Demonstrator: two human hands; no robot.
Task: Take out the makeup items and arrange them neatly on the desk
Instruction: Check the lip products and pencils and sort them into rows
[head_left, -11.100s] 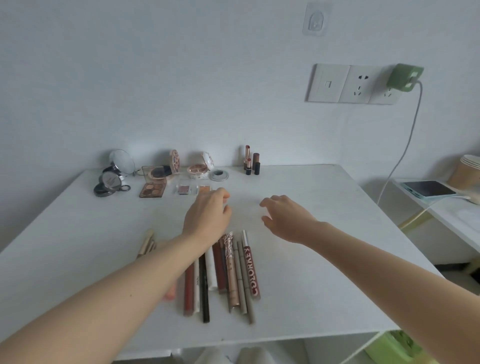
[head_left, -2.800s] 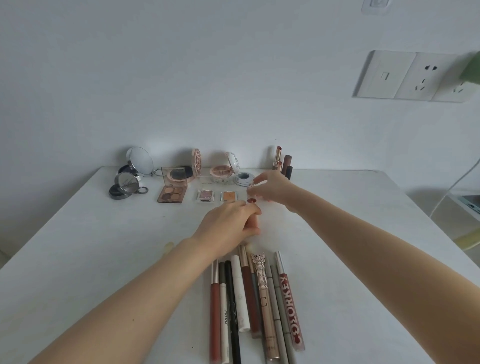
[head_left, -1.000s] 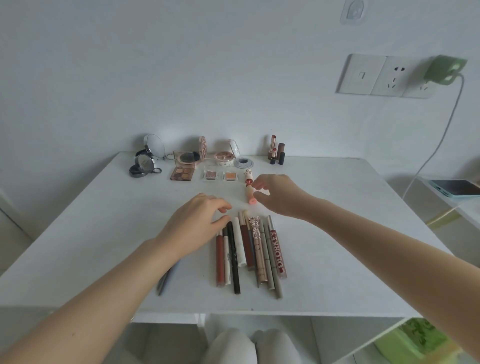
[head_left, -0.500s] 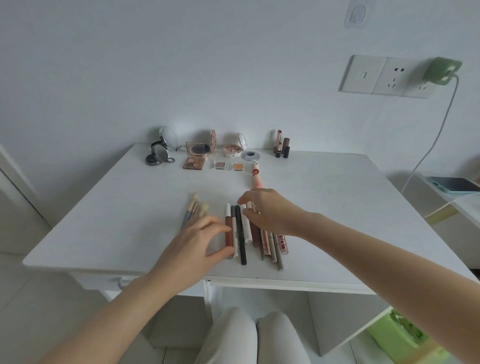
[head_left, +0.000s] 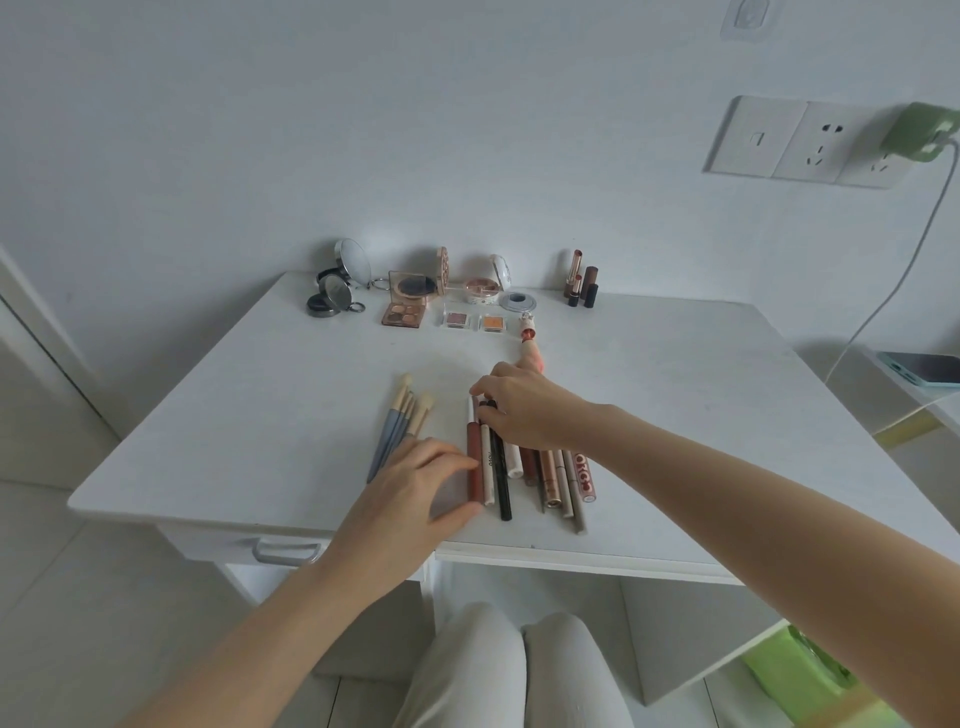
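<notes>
I see my left hand lying low near the front edge of the tabletop, fingers spread a little and gently bent, their tips pressed against the left side of the row of pencils and tubes; it presses rather than grips. The fingertips meet the reddish-brown tube at the left end of the row. My right hand comes over the far end of the same row, palm down with fingers curled; its fingertips pinch the top of the black pencil. It covers the upper ends of the middle sticks.

The row lies just in from the front edge, about midway along it, the pieces side by side and pointing toward the back edge. From left I read a reddish-brown tube, a white stick, the black pencil, a short white one, brown and copper tubes, then a clear tube with red lettering at the right end.

Just left of my left hand is a bundle of brushes with blue handles and pale tips, fanned slightly. Beyond my right hand a pink lip tube lies pointing to the back edge. Along the back edge stand compacts with mirrors, an eyeshadow palette, two small shadow pans and upright lipsticks.
</notes>
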